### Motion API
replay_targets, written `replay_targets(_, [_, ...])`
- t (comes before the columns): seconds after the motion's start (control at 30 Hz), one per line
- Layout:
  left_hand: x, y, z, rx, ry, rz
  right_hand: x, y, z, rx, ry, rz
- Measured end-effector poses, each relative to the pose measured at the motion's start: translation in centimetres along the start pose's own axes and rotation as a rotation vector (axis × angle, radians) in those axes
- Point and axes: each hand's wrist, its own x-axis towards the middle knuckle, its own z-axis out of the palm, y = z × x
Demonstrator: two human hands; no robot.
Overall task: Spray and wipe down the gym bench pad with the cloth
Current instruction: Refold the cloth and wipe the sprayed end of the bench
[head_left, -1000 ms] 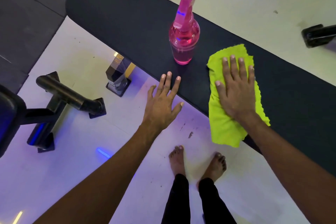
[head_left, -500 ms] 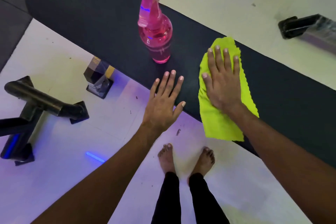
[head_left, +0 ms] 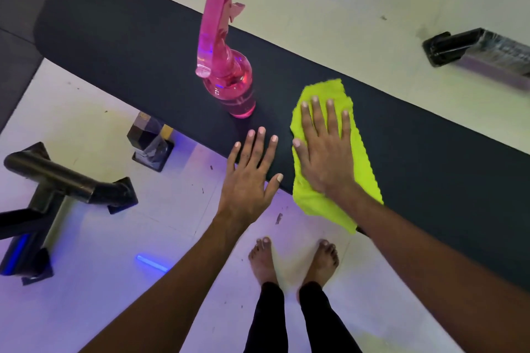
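1. Right hand flat on a bright yellow-green cloth, fingers straight and slightly spread, pressing it onto the black bench pad.
2. Cloth spread across the near half of the pad, its lower end hanging over the near edge toward the floor.
3. Left hand open just beside the right one, fingers straight and fanned, fingertips over the near edge of the pad, palm out past the edge above the floor; holding nothing. Contact with the pad hard to tell.
4. Pink spray bottle upright on the pad, just beyond the left hand and to the left of the cloth, apart from both hands, pink liquid visible in its clear round body.
5. Bare feet and black trouser legs below, planted on the pale floor close to the bench.
6. Black metal frame of gym equipment at left on the floor, a bench foot under the pad's near edge, another dark frame piece at far right.
7. Blue and violet light glowing on the floor.
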Motion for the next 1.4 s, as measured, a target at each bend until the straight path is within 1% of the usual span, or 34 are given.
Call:
replay_targets(0.03, [0.0, -0.1, -0.1, 0.005, -0.007, 0.002, 1.2, 1.2, -0.3, -0.001, -0.01, -0.024])
replay_targets(0.07, [0.0, -0.2, -0.3, 0.009, -0.018, 0.003, 1.9, 2.4, -0.5, 0.003, -0.011, -0.011])
replay_targets(0.1, [0.0, -0.2, -0.5, 0.014, -0.036, 0.004, 2.1, 3.3, -0.7, 0.014, -0.004, 0.042])
replay_targets(0.17, [0.1, -0.1, -0.9, 0.003, -0.072, 0.001, 0.8, 3.9, -1.0, 0.054, 0.029, 0.224])
replay_targets(0.23, [0.2, -0.4, -1.4, -0.051, -0.09, -0.051, -1.9, 2.3, -1.1, 0.06, 0.063, 0.389])
replay_targets(0.27, [0.2, -0.6, -1.7, -0.072, -0.095, -0.094, -3.5, 0.6, -0.9, 0.051, 0.059, 0.417])
replay_targets(0.33, [0.0, -1.4, -2.2, -0.078, -0.113, -0.14, -5.6, -3.0, -0.1, 0.026, 0.019, 0.339])
replay_targets(0.4, [-0.1, -2.2, -2.3, -0.088, -0.129, -0.116, -4.5, -4.9, 0.4, 0.014, 0.0, 0.194])
replay_targets(0.47, [-0.1, -2.9, -2.4, -0.095, -0.13, -0.084, -1.1, -4.4, 0.4, 0.007, 0.005, 0.055])
replay_targets(0.53, [-0.1, -3.4, -2.3, -0.08, -0.13, -0.062, 2.3, -2.4, 0.1, 0.005, 0.007, -0.008])
replay_targets(0.6, [-0.1, -3.6, -2.5, -0.076, -0.139, -0.057, 3.8, 0.0, -0.4, 0.025, -0.001, 0.06])
replay_targets(0.7, [0.0, -3.2, -2.6, -0.083, -0.155, -0.074, 2.3, 1.5, -0.8, 0.062, 0.029, 0.281])
replay_targets(0.77, [0.0, -2.9, -2.5, -0.082, -0.164, -0.085, -0.4, 0.1, -0.8, 0.056, 0.034, 0.403])
replay_targets(0.8, [-0.1, -2.8, -2.5, -0.077, -0.164, -0.088, -1.8, -1.4, -0.8, 0.041, 0.023, 0.428])
replay_targets(0.83, [-0.2, -2.7, -2.4, -0.073, -0.16, -0.09, -2.9, -3.1, -0.5, 0.022, 0.008, 0.411])
replay_targets(0.87, [-0.2, -2.7, -2.3, -0.071, -0.151, -0.089, -3.4, -4.6, -0.2, 0.01, -0.011, 0.352])
replay_targets(0.93, [-0.2, -2.9, -2.1, -0.065, -0.127, -0.075, -1.9, -6.4, 0.3, 0.012, -0.021, 0.166])
replay_targets(1.0, [-0.2, -3.3, -1.9, -0.067, -0.111, -0.052, 1.4, -6.2, 0.3, 0.026, -0.002, 0.027])
replay_targets(1.03, [-0.2, -3.6, -1.8, -0.073, -0.109, -0.044, 2.9, -5.5, 0.2, 0.023, 0.002, -0.002])
replay_targets(1.13, [-0.3, -3.9, -1.8, -0.085, -0.113, -0.036, 4.4, -3.1, -0.2, 0.024, 0.006, 0.023])
replay_targets(1.23, [-0.3, -3.5, -1.9, -0.091, -0.12, -0.056, 1.9, -3.5, 0.1, 0.024, 0.048, 0.088])
replay_targets(1.33, [-0.2, -3.7, -2.0, -0.128, -0.13, -0.061, -1.3, -5.8, 1.0, -0.034, 0.005, -0.002])
replay_targets(1.4, [-0.3, -4.0, -2.1, -0.128, -0.137, -0.049, -3.1, -5.4, 1.4, -0.044, -0.015, -0.052])
